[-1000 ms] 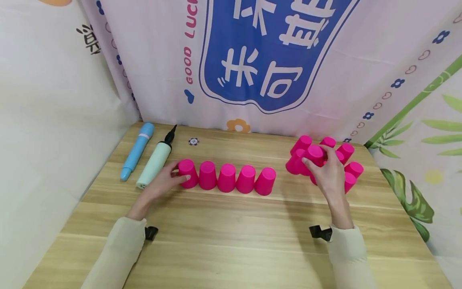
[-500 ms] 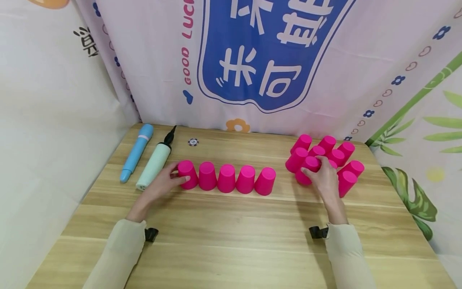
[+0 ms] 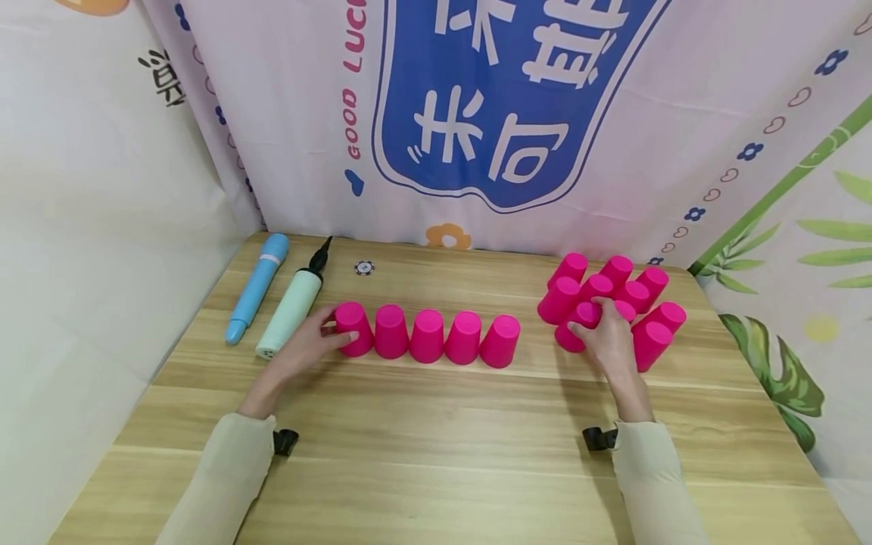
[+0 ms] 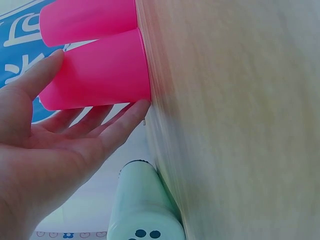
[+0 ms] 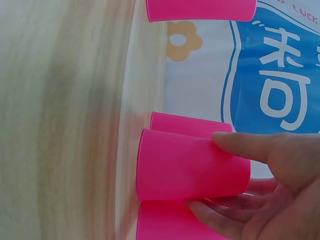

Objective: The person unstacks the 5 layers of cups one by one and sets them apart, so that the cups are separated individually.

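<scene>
Several pink plastic cups stand upside down in a row across the table. My left hand point(image 3: 308, 347) holds the leftmost cup point(image 3: 353, 334), thumb on its near side and fingers round the other; the left wrist view shows this cup point(image 4: 100, 72) with its rim on the wood. At the right, my right hand point(image 3: 613, 344) grips a pink cup point(image 3: 584, 313) at the front of a cluster of upturned cups point(image 3: 636, 291). In the right wrist view, thumb and fingers span that cup point(image 5: 190, 165), its rim at the table surface, with other cups beside and behind it.
Behind my left hand lies a pale green hand pump point(image 3: 293, 310) with a black nozzle. Further left is a blue tube-shaped pump point(image 3: 259, 288). A small poker chip point(image 3: 364, 268) lies near the back edge. Printed cloth point(image 3: 306, 151) hangs behind and beside the table.
My right hand has brought its cup down and toward me, onto the table at the cluster's front, then stayed nearly still. My left hand has kept its place on the leftmost cup.
</scene>
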